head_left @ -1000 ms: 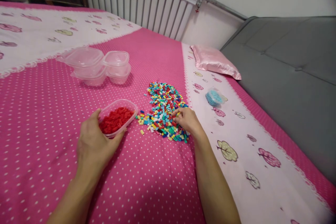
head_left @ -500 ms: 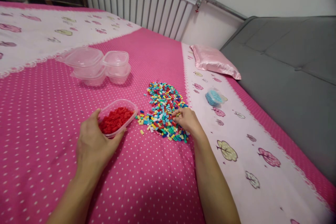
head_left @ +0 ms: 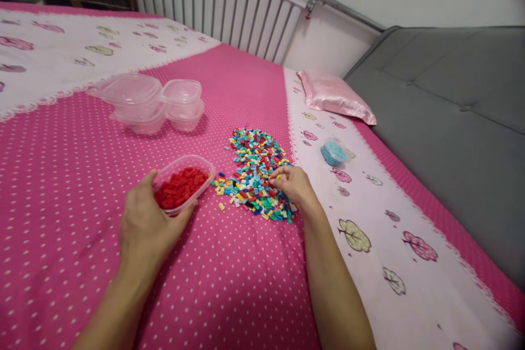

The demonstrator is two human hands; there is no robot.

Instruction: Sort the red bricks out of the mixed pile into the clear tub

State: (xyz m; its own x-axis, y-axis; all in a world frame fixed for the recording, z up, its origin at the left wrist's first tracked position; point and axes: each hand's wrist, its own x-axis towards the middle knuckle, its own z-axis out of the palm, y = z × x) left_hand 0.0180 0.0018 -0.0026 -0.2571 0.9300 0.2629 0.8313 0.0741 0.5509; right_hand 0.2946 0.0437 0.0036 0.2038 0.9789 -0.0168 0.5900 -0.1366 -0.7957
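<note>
My left hand (head_left: 151,219) grips the near-left side of a clear plastic container (head_left: 210,176), which is tilted slightly towards me. Small red toy bricks (head_left: 180,187) fill much of it. To its right, a loose pile of mixed-colour toy bricks (head_left: 254,167) lies spread on the bedsheet. Over the pile's right edge is my right hand (head_left: 292,185), thumb and fingertips pinched together at the bricks. Whatever is between those fingertips is too small to make out.
Stacked clear containers (head_left: 139,90) stand on the pink dotted bedsheet (head_left: 229,284) at the back left. A small container of blue bricks (head_left: 334,153) sits right of the pile. Behind are a pink pillow (head_left: 334,95), a grey headboard (head_left: 451,98) and a white radiator (head_left: 221,3).
My right hand has shifted very slightly at the pile's right edge, its fingers still pinched. My left hand and the container of red bricks stay in place.
</note>
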